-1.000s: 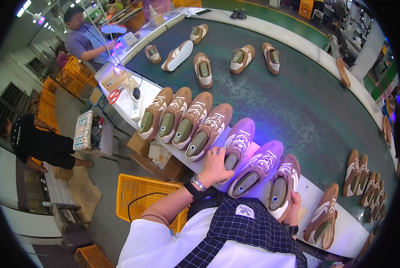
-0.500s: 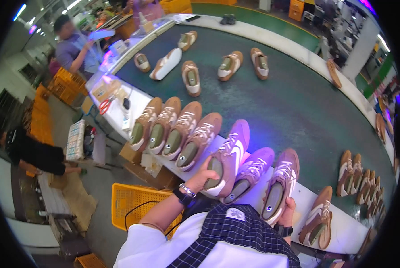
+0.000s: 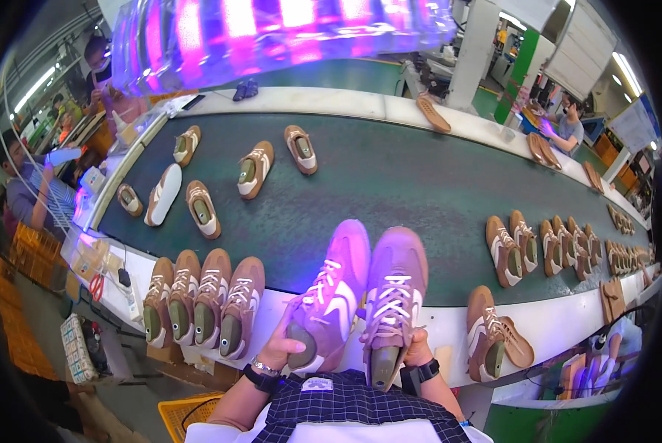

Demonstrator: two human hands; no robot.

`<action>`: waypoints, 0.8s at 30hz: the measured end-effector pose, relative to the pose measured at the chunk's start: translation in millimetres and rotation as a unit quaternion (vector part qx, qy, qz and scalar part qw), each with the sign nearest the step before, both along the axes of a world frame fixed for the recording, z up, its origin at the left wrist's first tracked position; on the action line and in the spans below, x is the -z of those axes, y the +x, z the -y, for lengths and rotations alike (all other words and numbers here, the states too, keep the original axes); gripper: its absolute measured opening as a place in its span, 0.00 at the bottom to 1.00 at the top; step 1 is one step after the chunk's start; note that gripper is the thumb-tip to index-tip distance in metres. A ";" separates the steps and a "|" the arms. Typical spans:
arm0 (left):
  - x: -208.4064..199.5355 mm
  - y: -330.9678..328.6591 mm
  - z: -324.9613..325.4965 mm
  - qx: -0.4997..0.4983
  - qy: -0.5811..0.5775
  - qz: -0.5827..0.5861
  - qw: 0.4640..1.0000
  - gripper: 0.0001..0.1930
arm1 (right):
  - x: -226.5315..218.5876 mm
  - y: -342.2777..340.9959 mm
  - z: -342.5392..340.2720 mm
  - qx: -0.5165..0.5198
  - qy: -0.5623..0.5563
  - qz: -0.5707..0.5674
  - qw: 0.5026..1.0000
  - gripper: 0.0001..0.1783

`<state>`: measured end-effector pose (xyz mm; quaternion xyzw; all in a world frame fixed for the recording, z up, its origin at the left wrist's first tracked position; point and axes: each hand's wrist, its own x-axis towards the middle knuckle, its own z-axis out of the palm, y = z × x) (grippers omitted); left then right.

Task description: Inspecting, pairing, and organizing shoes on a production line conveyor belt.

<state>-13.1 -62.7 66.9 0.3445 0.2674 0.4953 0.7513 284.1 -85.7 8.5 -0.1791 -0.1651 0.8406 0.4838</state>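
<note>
My left hand [image 3: 281,345] grips a brown sneaker [image 3: 329,295] by its heel end, thumb at the opening. The shoe has white laces, a white side stripe and a green insert, and its toe points away from me. Beside it, my right hand [image 3: 418,347] is closed on the side of another brown sneaker [image 3: 396,292], also toe outward, its green insert showing near my apron. The two shoes are close together under pinkish-purple light. Left of them, a row of several like sneakers [image 3: 213,299] lines the white ledge. My right fingers are partly hidden behind the shoe.
A dark green conveyor belt [image 3: 390,192] carries scattered shoes, with more grouped at right. On the near ledge stand a sneaker [image 3: 485,332] and a loose sole [image 3: 517,343]. A glowing purple lamp cover [image 3: 287,37] hangs above. A yellow crate [image 3: 187,417] is below left. Co-workers are beyond.
My view has swung right and up, bringing in the lamp cover. Both hands have brought their sneakers together; the middle sneaker that lay between them no longer shows separately.
</note>
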 end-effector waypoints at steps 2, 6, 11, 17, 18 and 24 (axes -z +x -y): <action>-4.1 8.4 -8.4 0.016 0.011 0.038 0.999 0.48 | -1.4 -1.5 -2.5 0.018 -0.005 0.027 0.999 0.41; -8.9 21.8 -25.5 0.004 0.036 0.004 0.999 0.35 | -12.9 -12.7 2.5 0.061 -0.034 0.071 0.995 0.41; 5.8 34.9 -26.8 0.185 -0.059 0.221 0.956 0.48 | -16.6 -27.3 11.0 0.091 -0.056 0.094 0.990 0.40; 8.0 20.5 -11.8 0.191 -0.177 0.226 0.939 0.47 | -27.8 -32.9 8.3 0.109 -0.058 0.089 0.988 0.39; 6.9 16.8 -11.4 0.184 -0.155 0.211 0.948 0.46 | -30.9 -34.5 6.8 0.112 -0.055 0.085 0.989 0.39; 9.3 16.2 -14.4 0.078 -0.116 0.175 0.974 0.26 | -44.1 -22.0 -2.1 0.170 -0.016 0.116 0.979 0.37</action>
